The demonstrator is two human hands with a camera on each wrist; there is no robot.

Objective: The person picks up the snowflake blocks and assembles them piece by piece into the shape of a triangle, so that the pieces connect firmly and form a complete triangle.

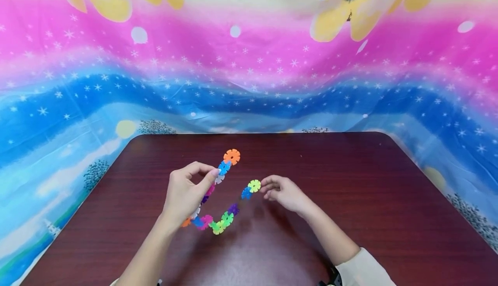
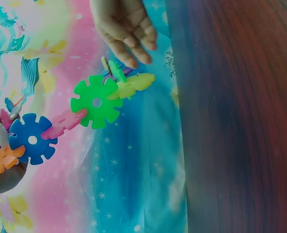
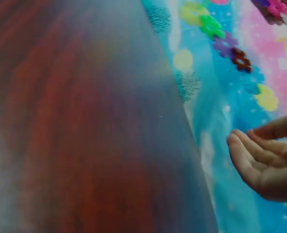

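My left hand (image 1: 183, 193) pinches a chain of notched plastic snowflake discs (image 1: 227, 218) near one end, between thumb and forefinger at a blue disc (image 1: 224, 167). An orange disc (image 1: 231, 157) tips that end, above the fingertips. From the hand the chain hangs in a U through pink, purple, white, green and other colours, partly hidden behind the hand. Its other end rises to a yellow disc (image 1: 254, 185). Right beside that disc is my right hand (image 1: 285, 194), fingers loosely bent. In the right wrist view, a gap separates the fingers from the yellow disc (image 3: 266, 98).
The chain is held over a dark reddish wooden table (image 1: 369, 204). A colourful cloth backdrop (image 1: 249, 70) with snowflakes and butterfly shapes stands behind the table and along both sides. A pale sleeve (image 1: 363, 271) covers the right forearm.
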